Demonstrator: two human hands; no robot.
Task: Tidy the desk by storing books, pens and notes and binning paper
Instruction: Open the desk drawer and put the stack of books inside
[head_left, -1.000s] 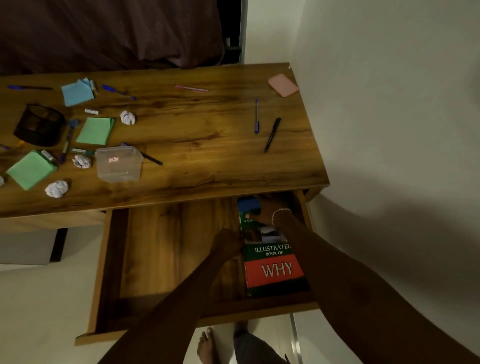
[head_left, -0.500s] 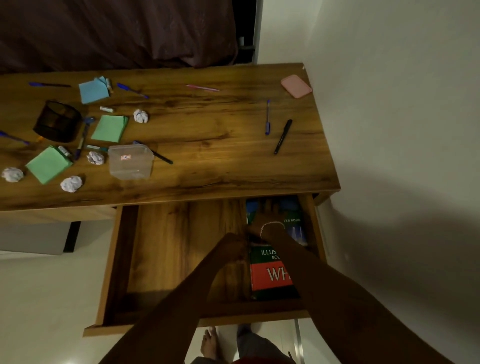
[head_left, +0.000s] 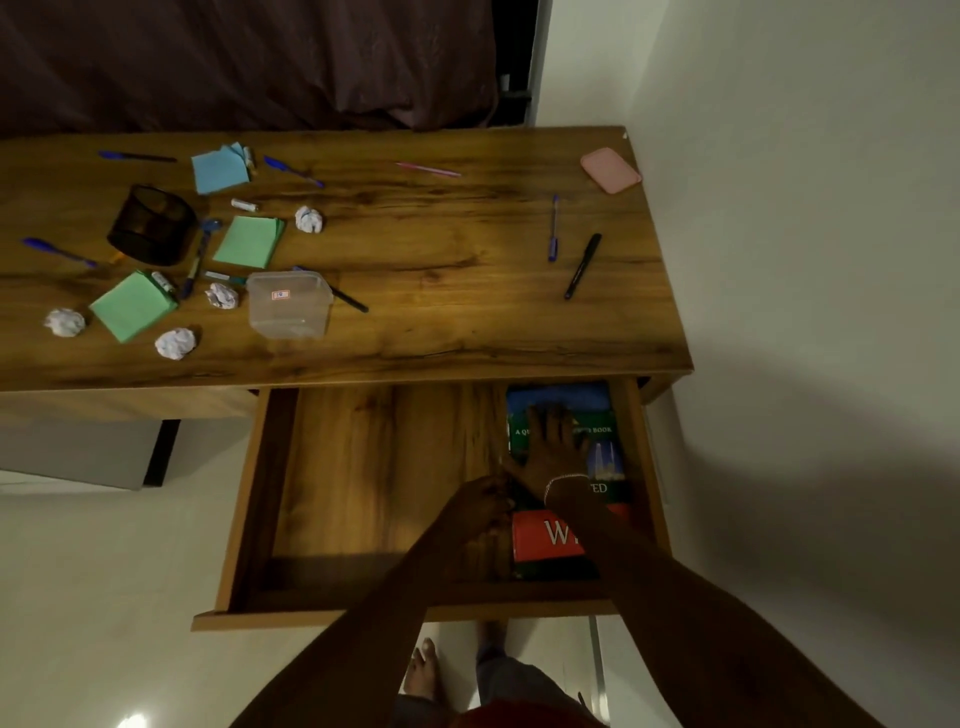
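- the drawer (head_left: 249, 499) under the right part of the desk (head_left: 441, 260) stands open.
- a green and red book (head_left: 540, 535) lies flat along the right wall of the drawer; a blue book (head_left: 558, 397) shows from under it at the back right corner.
- the right hand (head_left: 553, 447) rests flat on the green cover, fingers straight and a little apart.
- the left hand (head_left: 478, 512) is at the left edge of this book, fingers curled; it is too dark to tell if they pinch the edge.
- on the left half of the desk lie green notes (head_left: 134, 305), blue notes (head_left: 220, 170), paper balls (head_left: 175, 343), a clear box (head_left: 290, 306) and a black mesh cup (head_left: 153, 226).
- near the right edge lie a black pen (head_left: 583, 266) and a blue pen (head_left: 554, 228), close but apart; a pink case (head_left: 610, 170) is at the back right corner.
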